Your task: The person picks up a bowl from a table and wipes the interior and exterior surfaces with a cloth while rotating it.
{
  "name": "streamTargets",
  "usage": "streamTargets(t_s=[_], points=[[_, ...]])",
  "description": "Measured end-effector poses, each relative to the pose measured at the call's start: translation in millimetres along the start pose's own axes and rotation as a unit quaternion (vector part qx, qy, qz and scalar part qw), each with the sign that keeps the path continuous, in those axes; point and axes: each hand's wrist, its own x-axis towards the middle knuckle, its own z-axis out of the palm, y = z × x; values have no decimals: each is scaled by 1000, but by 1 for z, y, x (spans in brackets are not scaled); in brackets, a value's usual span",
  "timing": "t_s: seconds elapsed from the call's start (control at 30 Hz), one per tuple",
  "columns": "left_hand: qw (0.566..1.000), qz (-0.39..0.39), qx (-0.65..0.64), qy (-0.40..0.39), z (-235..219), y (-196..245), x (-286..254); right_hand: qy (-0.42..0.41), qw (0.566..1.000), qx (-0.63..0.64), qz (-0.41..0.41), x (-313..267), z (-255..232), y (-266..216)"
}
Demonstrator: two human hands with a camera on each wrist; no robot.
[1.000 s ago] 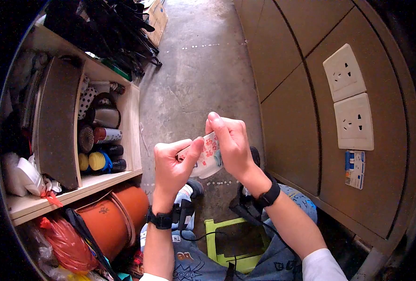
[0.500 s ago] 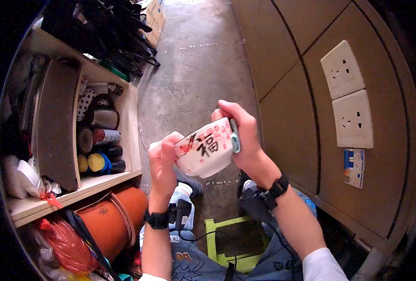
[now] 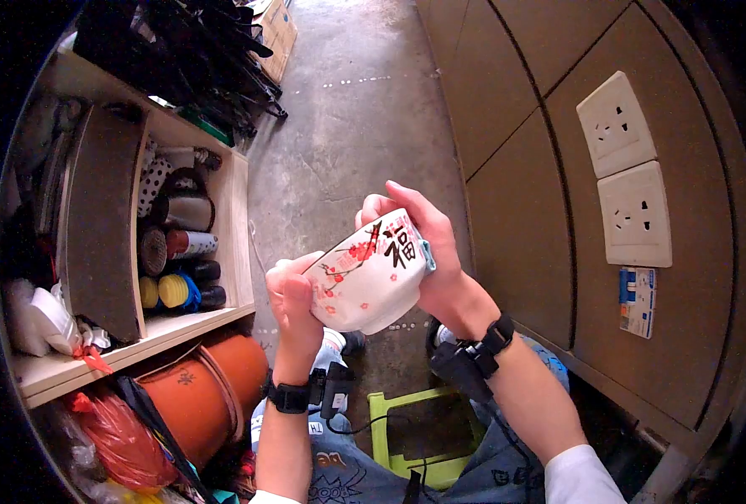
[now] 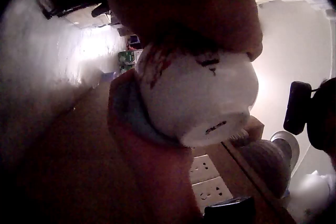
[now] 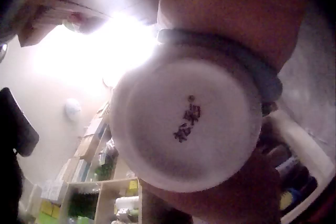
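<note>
A white bowl [image 3: 360, 290] with red blossoms and a black character is held up tilted between both hands in the head view, its outside and foot towards me. At its left rim the left hand [image 3: 291, 307] grips it, thumb on the outer wall. The right hand [image 3: 442, 260] holds the opposite side, with a teal cloth [image 3: 428, 257] pressed between palm and bowl. The bowl's inside and the fingers there are hidden. Dark marks show on the bowl's base [image 5: 157, 129] in the right wrist view.
On the left stands a wooden shelf unit [image 3: 237, 227] with bottles and rolls inside. Below it lie an orange drum [image 3: 192, 403] and a red plastic bag [image 3: 125, 441]. A brown panelled cabinet [image 3: 516, 227] with sockets [image 3: 633, 214] is at right. A green stool [image 3: 379, 428] sits between the legs.
The bowl has turned between the hands, bringing its black character and then the blossom branch into view. The right hand has shifted slightly right and opened up around the bowl's side.
</note>
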Motion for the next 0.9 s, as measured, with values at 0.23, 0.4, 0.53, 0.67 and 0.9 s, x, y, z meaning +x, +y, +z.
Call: streamTargets(t_s=[0.23, 0.4, 0.53, 0.67, 0.9], points=[[995, 24, 49, -81, 14, 34, 11, 25, 998, -56, -29, 1, 2, -3], [993, 75, 57, -76, 15, 36, 19, 31, 993, -108, -43, 0, 3, -5], [996, 56, 38, -56, 22, 42, 19, 48, 987, -143, -56, 1, 0, -6], [991, 24, 79, -106, 23, 48, 22, 58, 968, -225, -91, 4, -7, -6], [989, 2, 100, -112, 24, 48, 23, 106, 915, -362, -141, 4, -7, 0]])
